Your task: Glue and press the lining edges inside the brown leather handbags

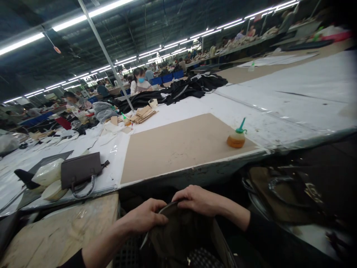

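Observation:
A dark brown handbag (178,232) is held low in front of me, below the table's front edge, with its mouth turned up toward me. My left hand (149,216) pinches the bag's rim between thumb and fingers on the left. Close beside it, my right hand (192,201) grips the same rim, its fingers curled over the top. Inside the bag, near the bottom of the view, a dark checked patch (205,257) shows. The bag's lower part runs out of view.
A glue bottle (235,140) with a green nozzle stands on a brown board (167,149) on the white-covered table. To the left lies a finished-looking bag (81,170) by a roll of tape (54,191). More brown bags (281,193) sit at right. A masked person (139,85) sits across.

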### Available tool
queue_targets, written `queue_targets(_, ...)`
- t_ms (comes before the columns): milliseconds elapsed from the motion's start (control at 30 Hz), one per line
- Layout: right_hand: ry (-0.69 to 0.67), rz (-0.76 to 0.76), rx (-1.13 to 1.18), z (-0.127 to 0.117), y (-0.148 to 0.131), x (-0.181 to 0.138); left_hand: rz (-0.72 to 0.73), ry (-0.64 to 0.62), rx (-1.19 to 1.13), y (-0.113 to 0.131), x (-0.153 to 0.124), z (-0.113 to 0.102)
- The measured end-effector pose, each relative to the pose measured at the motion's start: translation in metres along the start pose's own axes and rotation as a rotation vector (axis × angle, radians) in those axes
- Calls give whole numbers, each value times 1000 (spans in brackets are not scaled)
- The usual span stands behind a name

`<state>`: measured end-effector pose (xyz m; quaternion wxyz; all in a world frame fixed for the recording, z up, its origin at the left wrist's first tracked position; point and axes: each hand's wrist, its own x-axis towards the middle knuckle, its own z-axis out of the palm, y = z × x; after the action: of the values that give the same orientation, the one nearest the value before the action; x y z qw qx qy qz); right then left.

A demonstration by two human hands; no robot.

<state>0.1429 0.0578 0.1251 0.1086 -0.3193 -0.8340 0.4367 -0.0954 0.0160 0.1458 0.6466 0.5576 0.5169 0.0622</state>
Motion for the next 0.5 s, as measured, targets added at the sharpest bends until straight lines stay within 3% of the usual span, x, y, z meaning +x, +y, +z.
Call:
queue_targets(167, -10, -51, 46, 2, -1, 0, 21, -15, -8, 0, 0, 2)
queue_targets(500, 72, 28, 30, 10, -7, 4, 67, 23, 271, 15, -14, 8)
